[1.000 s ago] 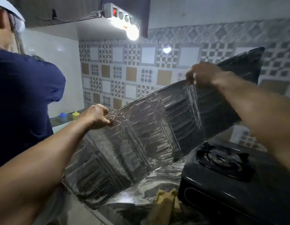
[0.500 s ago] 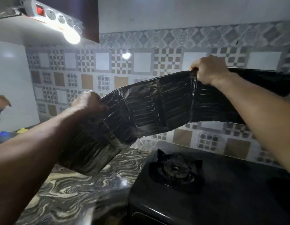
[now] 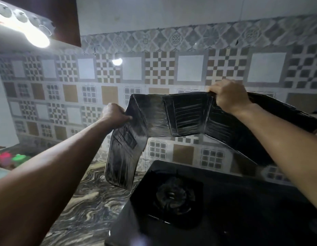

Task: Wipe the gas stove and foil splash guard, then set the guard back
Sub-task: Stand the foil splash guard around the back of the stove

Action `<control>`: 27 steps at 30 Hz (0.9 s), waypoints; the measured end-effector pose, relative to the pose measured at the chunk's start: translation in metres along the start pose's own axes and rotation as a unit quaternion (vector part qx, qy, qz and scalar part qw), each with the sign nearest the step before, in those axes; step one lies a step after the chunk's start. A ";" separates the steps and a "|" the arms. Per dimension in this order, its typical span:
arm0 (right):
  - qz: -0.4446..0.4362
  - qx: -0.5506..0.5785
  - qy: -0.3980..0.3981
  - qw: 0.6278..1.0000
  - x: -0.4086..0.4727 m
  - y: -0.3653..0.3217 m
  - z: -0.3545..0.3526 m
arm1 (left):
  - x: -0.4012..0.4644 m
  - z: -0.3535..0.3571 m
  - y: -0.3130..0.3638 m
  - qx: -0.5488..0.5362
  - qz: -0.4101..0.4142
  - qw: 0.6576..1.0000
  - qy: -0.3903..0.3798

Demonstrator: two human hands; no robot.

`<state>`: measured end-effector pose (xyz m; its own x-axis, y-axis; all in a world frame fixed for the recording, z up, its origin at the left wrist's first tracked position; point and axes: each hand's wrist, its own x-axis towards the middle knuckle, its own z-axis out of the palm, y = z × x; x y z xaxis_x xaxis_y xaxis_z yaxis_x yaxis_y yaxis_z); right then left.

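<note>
Both hands, left hand [image 3: 116,113] and right hand [image 3: 228,97], pinch the foil splash guard [image 3: 182,118] spread above the gas stove [image 3: 225,206], seemingly to stand it behind the burners

Dim kitchen, lit mainly by a blown-out bulb [image 3: 37,39] at upper left; its glare repeats as a bright spot on the wall tiles [image 3: 117,61]; the stove [image 3: 207,206] sinks into shadow (detail lost); wide-angle bending and soft blur at edges.
</note>
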<state>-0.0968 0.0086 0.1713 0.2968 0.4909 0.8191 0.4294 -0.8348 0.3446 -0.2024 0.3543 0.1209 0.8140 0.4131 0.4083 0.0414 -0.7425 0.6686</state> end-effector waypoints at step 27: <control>-0.062 0.032 -0.131 0.989 -0.067 0.058 0.119 | 0.056 0.140 -0.006 0.080 -0.044 0.993 -0.079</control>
<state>0.0095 -0.0436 0.0816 0.4448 0.6437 0.6227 0.5266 -0.7504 0.3995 -0.0762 0.3078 0.0528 0.8834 0.4019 0.2409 0.1978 -0.7860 0.5858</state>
